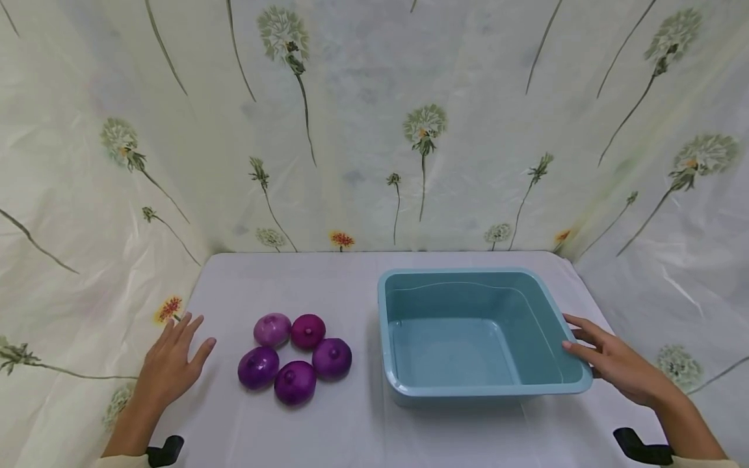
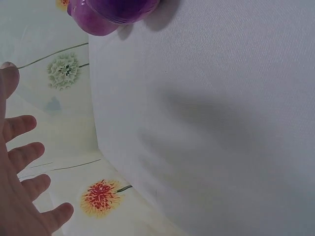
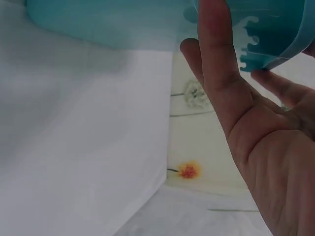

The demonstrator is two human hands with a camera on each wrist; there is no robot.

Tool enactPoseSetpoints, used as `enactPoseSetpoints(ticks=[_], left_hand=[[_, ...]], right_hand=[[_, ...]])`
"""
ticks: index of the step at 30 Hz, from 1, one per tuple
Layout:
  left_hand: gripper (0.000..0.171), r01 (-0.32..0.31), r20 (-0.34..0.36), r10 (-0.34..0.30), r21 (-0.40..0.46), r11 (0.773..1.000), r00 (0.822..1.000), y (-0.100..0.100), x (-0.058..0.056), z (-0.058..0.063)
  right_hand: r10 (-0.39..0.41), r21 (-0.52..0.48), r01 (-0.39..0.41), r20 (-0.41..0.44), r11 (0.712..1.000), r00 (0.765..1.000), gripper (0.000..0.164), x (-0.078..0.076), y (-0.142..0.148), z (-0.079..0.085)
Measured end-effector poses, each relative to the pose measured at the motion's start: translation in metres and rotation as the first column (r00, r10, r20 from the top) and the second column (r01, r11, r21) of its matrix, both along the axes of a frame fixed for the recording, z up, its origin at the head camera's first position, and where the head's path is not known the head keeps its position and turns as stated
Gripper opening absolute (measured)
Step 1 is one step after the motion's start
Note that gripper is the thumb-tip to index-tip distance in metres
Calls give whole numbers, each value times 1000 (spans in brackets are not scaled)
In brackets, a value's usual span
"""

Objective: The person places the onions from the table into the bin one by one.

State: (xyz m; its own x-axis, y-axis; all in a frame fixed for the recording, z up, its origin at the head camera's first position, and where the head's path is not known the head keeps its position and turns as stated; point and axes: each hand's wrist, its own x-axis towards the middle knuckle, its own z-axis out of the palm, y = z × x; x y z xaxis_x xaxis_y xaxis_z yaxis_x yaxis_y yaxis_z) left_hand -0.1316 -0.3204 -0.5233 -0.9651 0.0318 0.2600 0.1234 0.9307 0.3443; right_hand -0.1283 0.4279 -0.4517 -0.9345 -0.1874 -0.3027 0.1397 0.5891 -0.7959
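Note:
A light blue plastic basin (image 1: 445,391) stands on the right part of the table in the head view, with nothing inside. My right hand (image 1: 621,364) grips its right rim, thumb over the edge and other fingers outside; in the right wrist view the fingers (image 3: 216,54) reach up against the basin's side (image 3: 118,24). Several glossy purple red onions (image 1: 295,383) sit in a loose ring left of the basin. My left hand (image 1: 171,364) hovers by the table's left edge, fingers spread and holding nothing. The left wrist view shows onions (image 2: 120,7) at its top.
A white cloth covers the table (image 1: 328,435). Behind and on both sides hangs a pale curtain (image 1: 357,130) printed with dandelions, close to the table edges. Black straps (image 1: 640,448) circle both wrists.

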Motion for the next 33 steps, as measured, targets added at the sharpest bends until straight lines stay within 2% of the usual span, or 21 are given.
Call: enactPoseSetpoints(ticks=[9, 16, 19, 25, 30, 33], left_hand=[[58, -1, 57, -1, 23, 1000, 998, 5, 3, -5], [61, 8, 134, -17, 64, 998, 991, 8, 4, -13], [62, 21, 165, -39, 110, 994, 985, 8, 5, -17], [60, 55, 199, -98, 212, 976, 975, 7, 8, -29], [59, 75, 212, -135, 270, 960, 968, 16, 11, -31], [60, 80, 218, -158, 329, 941, 963, 21, 12, -33]], right_hand=[[22, -127, -13, 70, 992, 997, 72, 1, 4, -4], [44, -167, -30, 79, 986, 996, 68, 2, 6, -5], [51, -174, -35, 85, 984, 995, 67, 1, 6, -5], [57, -185, -40, 91, 982, 994, 67, 0, 5, -6], [42, -190, -22, 99, 981, 994, 67, -1, 6, -8], [23, -186, -6, 92, 983, 995, 67, 1, 6, -10]])
